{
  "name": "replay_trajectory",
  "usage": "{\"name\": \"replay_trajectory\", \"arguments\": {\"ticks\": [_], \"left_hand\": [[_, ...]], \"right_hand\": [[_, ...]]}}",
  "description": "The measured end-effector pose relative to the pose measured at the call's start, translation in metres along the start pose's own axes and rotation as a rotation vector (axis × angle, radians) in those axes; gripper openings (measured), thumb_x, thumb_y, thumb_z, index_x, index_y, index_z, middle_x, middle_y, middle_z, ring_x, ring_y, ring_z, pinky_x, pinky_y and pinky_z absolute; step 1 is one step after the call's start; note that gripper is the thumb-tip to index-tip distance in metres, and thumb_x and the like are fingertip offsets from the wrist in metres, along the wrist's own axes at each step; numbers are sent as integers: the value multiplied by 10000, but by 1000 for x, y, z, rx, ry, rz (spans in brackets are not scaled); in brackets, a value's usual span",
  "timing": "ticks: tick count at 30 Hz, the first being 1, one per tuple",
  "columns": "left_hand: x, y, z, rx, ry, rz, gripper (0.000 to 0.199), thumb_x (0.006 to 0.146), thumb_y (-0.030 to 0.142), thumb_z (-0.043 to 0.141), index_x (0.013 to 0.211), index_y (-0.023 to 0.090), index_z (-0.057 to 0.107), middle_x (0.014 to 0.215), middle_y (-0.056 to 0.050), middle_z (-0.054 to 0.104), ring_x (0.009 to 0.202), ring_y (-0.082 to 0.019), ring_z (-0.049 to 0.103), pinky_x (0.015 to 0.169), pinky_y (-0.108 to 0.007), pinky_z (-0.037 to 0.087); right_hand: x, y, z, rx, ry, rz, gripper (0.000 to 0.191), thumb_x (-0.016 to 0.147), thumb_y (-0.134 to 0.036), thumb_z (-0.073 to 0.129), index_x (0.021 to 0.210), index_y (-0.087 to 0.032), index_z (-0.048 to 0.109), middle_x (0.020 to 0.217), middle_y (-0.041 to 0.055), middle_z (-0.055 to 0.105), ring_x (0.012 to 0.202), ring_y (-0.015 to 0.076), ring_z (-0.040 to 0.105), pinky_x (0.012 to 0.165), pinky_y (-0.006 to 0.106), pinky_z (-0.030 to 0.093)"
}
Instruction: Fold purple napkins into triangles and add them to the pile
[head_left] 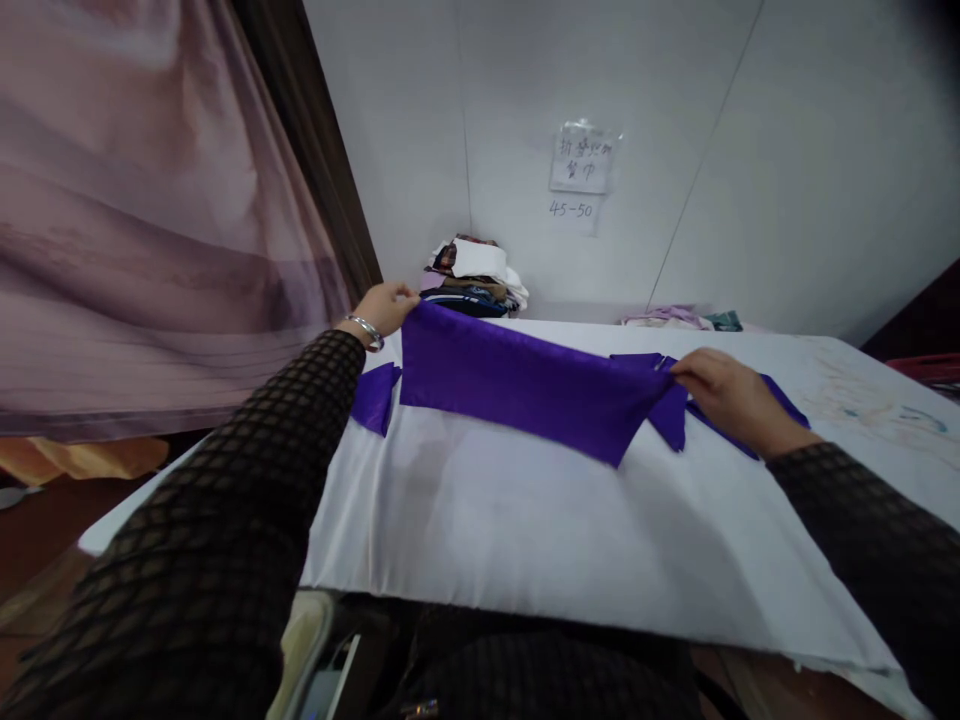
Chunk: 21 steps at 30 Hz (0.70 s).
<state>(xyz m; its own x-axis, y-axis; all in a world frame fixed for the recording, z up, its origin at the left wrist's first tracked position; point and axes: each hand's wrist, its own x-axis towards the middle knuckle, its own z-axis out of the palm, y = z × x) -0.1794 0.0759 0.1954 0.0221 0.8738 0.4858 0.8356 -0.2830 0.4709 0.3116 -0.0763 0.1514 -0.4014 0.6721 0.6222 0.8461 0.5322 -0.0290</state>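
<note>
A purple cloth napkin (517,375) hangs stretched between my two hands above the white-covered table (510,540). My left hand (384,306) pinches its upper left corner, with a silver bracelet at the wrist. At the upper right corner, my right hand (724,395) grips the cloth between thumb and fingers. The napkin is doubled or folded along its top edge, as far as I can see, and its lower edge slants down to the right. Another purple cloth (375,398) lies near my left hand. More purple fabric (667,415) lies partly hidden behind the napkin and my right hand.
A stack of folded clothes and cloths (476,275) stands at the table's back edge. Lilac and green cloths (675,317) lie further right. Handwritten paper signs (581,165) hang on the wall. A pink curtain (150,220) drapes down at the left.
</note>
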Motion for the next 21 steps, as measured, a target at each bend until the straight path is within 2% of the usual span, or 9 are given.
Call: {"name": "replay_trajectory", "arguments": {"ticks": [2,4,7,9,11,15,17,19,21], "left_hand": [[0,5,-16,-65,69,44,199,817,294,528,885,124,606,1011,-94,662,884,-170,597,826,-342,461],[-10,6,-29,-111,107,121,206,833,302,505,899,121,578,1064,-102,645,913,-159,590,831,-341,458],[-45,-1,-37,-105,100,232,189,830,332,494,842,150,548,1065,-81,639,970,-173,584,879,-358,450],[-80,-9,-31,-46,20,283,192,830,361,488,817,175,537,1076,-64,636,1011,-193,576,922,-381,435],[-121,-19,-16,-29,-82,299,192,838,360,465,810,185,539,1068,-74,636,1033,-209,573,932,-382,435],[-205,-35,21,-32,-291,310,192,862,311,428,768,199,553,1053,-87,644,1049,-206,580,911,-348,458],[-237,-40,31,-24,-420,327,218,869,284,416,715,204,547,1051,-83,647,1052,-203,582,905,-341,465],[-258,-43,34,-18,-515,292,227,876,276,411,715,211,557,1072,-72,639,1044,-195,588,891,-326,478],[-268,-47,34,-4,-523,205,221,874,322,422,751,223,577,1103,-57,627,1022,-196,601,878,-323,493]], "right_hand": [[15,3,-13,-35,112,-10,155,874,-225,467,888,-203,620,859,62,610,844,210,579,760,349,471],[16,0,-22,-64,170,-18,163,881,-217,470,932,-218,625,910,74,611,899,219,574,797,349,458],[-5,-6,-19,-89,126,-45,189,881,-207,476,982,-226,634,960,85,613,932,232,571,809,349,460],[-30,-10,-6,-80,41,-82,207,873,-178,468,979,-205,643,959,92,618,906,230,579,772,343,475],[-61,-15,12,-47,-77,-85,243,865,-137,439,963,-193,654,942,95,629,875,219,587,737,329,485],[-123,-27,45,91,-347,16,292,837,-98,396,873,-199,668,841,81,636,786,197,591,678,312,499],[-146,-32,53,166,-451,84,299,830,-90,387,839,-207,662,830,69,629,778,186,593,678,306,505],[-161,-36,56,224,-461,164,289,837,-103,387,852,-214,654,858,65,630,809,186,599,712,317,515],[-167,-40,59,261,-394,234,269,852,-136,396,908,-218,647,926,72,636,873,193,604,771,339,521]]}}
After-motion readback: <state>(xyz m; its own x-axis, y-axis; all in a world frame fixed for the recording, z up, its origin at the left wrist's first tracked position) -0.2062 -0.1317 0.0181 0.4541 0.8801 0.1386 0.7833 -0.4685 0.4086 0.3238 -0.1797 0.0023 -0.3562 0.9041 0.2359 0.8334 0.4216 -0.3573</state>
